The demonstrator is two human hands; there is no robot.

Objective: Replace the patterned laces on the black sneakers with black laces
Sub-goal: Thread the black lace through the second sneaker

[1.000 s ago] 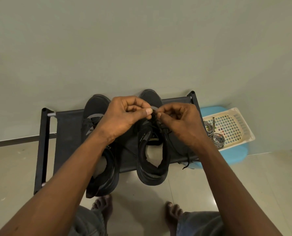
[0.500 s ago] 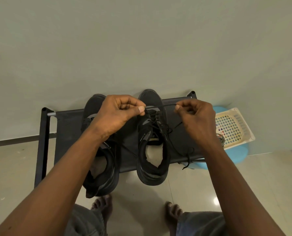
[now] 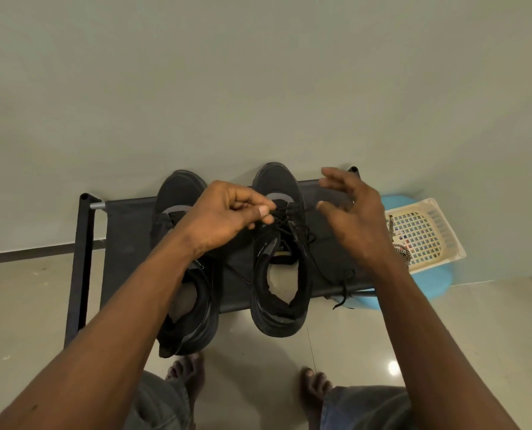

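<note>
left hand (image 3: 227,215) pinching thin black cord lace (image 3: 289,212) at fingertips, likely anchoring tension | right hand (image 3: 351,218) fingers apart, empty, beside black fabric sneaker (image 3: 277,178)

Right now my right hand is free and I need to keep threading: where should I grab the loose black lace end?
Probably pinch the black lace just short of its loose tip, coming from the right with the right hand. That stretch lies free over the front edge of the rack, clear of the right sneaker, while the left hand pinches it at the eyelets.
</note>
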